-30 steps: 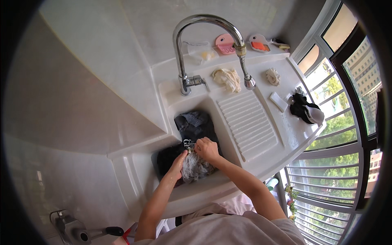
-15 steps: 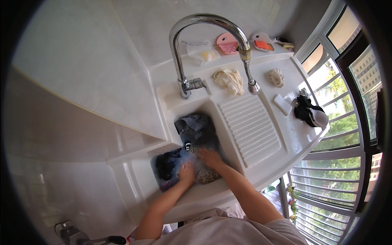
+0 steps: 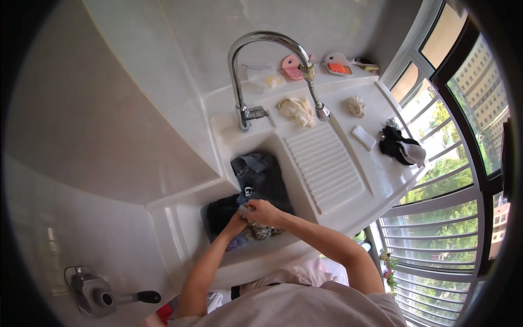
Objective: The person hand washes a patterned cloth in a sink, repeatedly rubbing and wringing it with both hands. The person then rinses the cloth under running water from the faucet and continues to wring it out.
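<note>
My two hands meet over the near part of the white sink (image 3: pixel 251 143), fingers curled in toward each other. Between them is a wet, light-patterned cloth (image 3: pixel 265 233) that hangs down into the water. My right hand (image 3: pixel 261 211) closes on its upper bunch. My left hand (image 3: pixel 236 223) grips it from the other side, its fingers partly hidden. A dark grey garment (image 3: pixel 267 182) with white print soaks in the basin beyond. A black garment (image 3: pixel 219 212) lies left of my left hand, and a purple cloth (image 3: pixel 235 243) shows below.
A chrome faucet (image 3: pixel 235 71) arches above the sink. The ribbed washboard (image 3: pixel 327 169) lies right of the basin. Around it are a cream cloth (image 3: pixel 298 111), a small balled cloth (image 3: pixel 357 106), a white bar (image 3: pixel 364 137) and a black-and-white garment (image 3: pixel 402 147). Soap holders (image 3: pixel 339 64) stand behind.
My hands have come together from lying spread on the wet clothes and now grip the patterned cloth, lifted a little. The view has shifted slightly.
</note>
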Available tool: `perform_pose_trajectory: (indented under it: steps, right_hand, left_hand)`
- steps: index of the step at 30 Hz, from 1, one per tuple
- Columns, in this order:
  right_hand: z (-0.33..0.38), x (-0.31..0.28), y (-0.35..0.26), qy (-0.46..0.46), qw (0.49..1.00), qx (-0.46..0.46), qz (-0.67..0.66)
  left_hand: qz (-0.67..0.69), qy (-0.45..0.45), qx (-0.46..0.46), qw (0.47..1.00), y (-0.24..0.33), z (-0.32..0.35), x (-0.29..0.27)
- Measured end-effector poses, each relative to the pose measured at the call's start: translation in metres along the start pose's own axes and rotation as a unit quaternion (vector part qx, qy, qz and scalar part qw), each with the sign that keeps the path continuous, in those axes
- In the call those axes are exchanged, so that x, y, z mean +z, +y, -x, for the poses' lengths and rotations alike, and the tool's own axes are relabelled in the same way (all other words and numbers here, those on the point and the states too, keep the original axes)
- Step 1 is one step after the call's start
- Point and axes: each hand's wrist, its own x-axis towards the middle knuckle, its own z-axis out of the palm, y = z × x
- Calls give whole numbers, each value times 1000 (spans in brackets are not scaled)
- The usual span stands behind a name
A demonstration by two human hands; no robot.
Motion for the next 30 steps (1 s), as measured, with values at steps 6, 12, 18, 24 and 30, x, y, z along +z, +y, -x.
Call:
perform_pose_trajectory:
  steps: [6,12,18,24,30]
  right_hand:
    - [46,-31,-57,-19,852,5,-524]
    - [0,-31,74,121,956,154,-218]
    - [-51,26,122,124,956,60,260]
    - [-59,47,167,138,876,-29,460]
    - [-58,48,138,206,961,88,160]
  left_hand:
    - [246,-48,-124,960,27,10,-13]
    - [206,41,-88,974,45,4,-18]
    - [-353,183,-114,910,-29,-25,34]
    - [-520,68,-114,844,-42,-33,36]
    - [365,187,-188,893,-25,-41,8]
